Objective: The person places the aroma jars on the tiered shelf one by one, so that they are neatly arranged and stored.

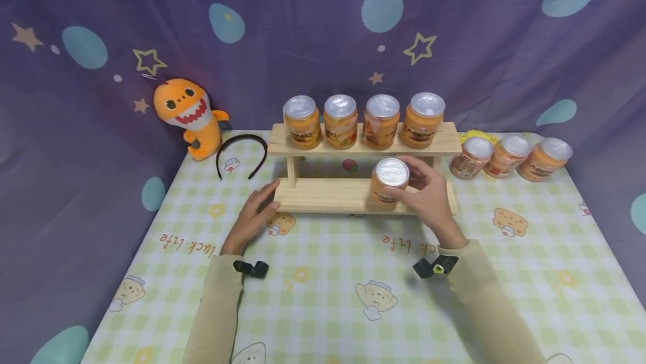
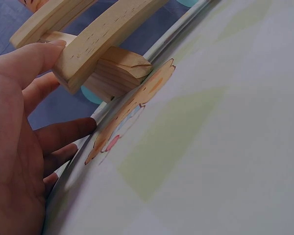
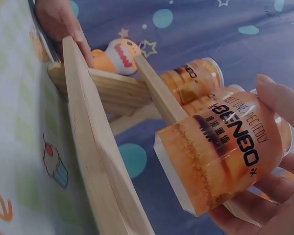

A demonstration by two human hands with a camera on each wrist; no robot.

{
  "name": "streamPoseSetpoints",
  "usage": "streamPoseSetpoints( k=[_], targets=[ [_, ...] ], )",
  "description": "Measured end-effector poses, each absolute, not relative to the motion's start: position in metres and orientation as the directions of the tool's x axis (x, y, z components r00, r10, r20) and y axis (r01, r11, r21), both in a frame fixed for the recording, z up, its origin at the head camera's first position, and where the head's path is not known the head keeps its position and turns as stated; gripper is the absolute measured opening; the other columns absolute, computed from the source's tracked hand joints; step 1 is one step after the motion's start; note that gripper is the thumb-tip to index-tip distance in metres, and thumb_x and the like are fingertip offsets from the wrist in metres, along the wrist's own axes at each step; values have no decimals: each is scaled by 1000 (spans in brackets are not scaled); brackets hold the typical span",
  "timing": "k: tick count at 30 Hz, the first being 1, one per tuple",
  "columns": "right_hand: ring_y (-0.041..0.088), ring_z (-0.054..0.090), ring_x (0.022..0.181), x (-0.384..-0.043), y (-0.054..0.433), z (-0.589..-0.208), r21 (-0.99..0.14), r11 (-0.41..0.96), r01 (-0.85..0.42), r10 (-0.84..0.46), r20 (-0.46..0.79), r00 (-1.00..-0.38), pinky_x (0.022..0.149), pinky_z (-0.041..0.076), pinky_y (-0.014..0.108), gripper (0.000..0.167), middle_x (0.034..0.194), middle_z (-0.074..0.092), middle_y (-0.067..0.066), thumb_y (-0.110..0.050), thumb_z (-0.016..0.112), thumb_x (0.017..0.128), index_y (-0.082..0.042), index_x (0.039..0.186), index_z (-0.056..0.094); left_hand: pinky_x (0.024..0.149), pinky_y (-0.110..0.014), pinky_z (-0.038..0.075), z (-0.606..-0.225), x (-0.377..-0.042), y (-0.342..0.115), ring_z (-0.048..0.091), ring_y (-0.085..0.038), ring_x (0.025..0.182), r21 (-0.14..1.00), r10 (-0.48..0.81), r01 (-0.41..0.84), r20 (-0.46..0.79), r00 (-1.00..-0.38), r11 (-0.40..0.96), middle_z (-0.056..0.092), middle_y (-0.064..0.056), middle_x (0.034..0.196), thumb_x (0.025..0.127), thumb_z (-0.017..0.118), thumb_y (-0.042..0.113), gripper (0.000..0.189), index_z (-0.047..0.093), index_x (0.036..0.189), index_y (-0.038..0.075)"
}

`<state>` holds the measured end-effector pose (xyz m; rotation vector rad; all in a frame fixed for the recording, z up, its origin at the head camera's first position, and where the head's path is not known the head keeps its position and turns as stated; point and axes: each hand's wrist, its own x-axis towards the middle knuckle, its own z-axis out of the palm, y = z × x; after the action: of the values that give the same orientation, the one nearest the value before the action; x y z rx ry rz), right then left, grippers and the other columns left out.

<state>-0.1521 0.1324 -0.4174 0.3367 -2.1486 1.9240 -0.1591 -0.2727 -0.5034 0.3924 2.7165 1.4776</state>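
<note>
Count by what shows: four jars [image 1: 341, 128] stand in a row on your upper board [image 1: 449, 139], so I'd call those done. One in hand, three outstanding; roughly halfway, my read.

Current jar [image 1: 384, 183]: in your right hand [image 1: 430, 196], thumb on the near side, fingers curled round the right and far side, firm hold, lid up. It's over the right half of the lower board [image 1: 323, 196]. Right wrist view shows part of its base, so I read it as lifted, placement not finished.

Your left hand [image 1: 252, 215] is at the rack's left end: fingers loosely extended and apart, no jar in it, thumb touching the end of the lower board. Looks like steadying.

Left over: three jars [image 1: 506, 162] standing on the tablecloth [image 1: 323, 319], right of the rack, with a yellow item [image 1: 478, 135] partly hidden behind. Plush shark [image 1: 187, 114] and headband [image 1: 242, 137] sit off to the left, untouched
</note>
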Motion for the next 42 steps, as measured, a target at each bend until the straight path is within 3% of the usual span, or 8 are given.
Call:
streamPoseSetpoints(
  k=[6, 13, 16, 31, 36, 42],
  targets=[
    [-2, 69, 97, -154, 118, -416, -941, 108, -321, -40, 319, -947, 84, 58, 17, 64, 108, 71, -17, 4, 87, 69, 0, 128, 64, 129, -57, 2, -504, -159, -274, 29, -35, 153, 822, 229, 211, 101, -968, 529, 37, -12, 163, 103, 56, 23, 56, 39, 155, 21],
    [-2, 69, 96, -156, 103, -415, -942, 108, -318, -64, 312, -948, 85, 58, 19, 65, 116, 72, 18, 4, 87, 68, 0, 128, 63, 128, -58, 2, -505, -160, -274, 29, -36, 153, 820, 221, 214, 110, -969, 530, 38, -12, 162, 102, 57, 21, 55, 40, 155, 20],
    [-4, 68, 97, -156, 97, -414, -944, 108, -313, -69, 307, -949, 85, 58, 18, 66, 119, 70, 26, 5, 87, 68, 1, 129, 63, 128, -59, 2, -504, -160, -273, 29, -37, 153, 823, 221, 209, 105, -970, 528, 37, -14, 162, 102, 57, 21, 55, 40, 155, 20],
    [-3, 67, 98, -159, 66, -416, -949, 108, -296, -90, 287, -954, 86, 59, 23, 66, 120, 72, 22, 0, 90, 67, -1, 128, 64, 128, -57, 2, -503, -161, -272, 30, -36, 153, 837, 224, 201, 96, -970, 509, 37, -14, 162, 101, 58, 17, 56, 41, 155, 17],
    [14, 70, 104, -158, 56, -416, -955, 98, -281, -109, 271, -956, 88, 59, 26, 66, 122, 71, 20, -1, 90, 69, -1, 129, 64, 128, -59, 1, -502, -161, -272, 29, -39, 153, 847, 228, 197, 92, -969, 494, 36, -17, 162, 100, 59, 13, 58, 40, 155, 14],
    [33, 69, 111, -159, 43, -416, -959, 85, -270, -131, 258, -957, 92, 60, 39, 66, 124, 70, 20, -3, 89, 70, 0, 131, 62, 129, -57, 2, -504, -161, -272, 29, -36, 153, 833, 221, 188, 81, -972, 520, 36, -14, 162, 102, 58, 19, 56, 40, 155, 19]
  ],
)
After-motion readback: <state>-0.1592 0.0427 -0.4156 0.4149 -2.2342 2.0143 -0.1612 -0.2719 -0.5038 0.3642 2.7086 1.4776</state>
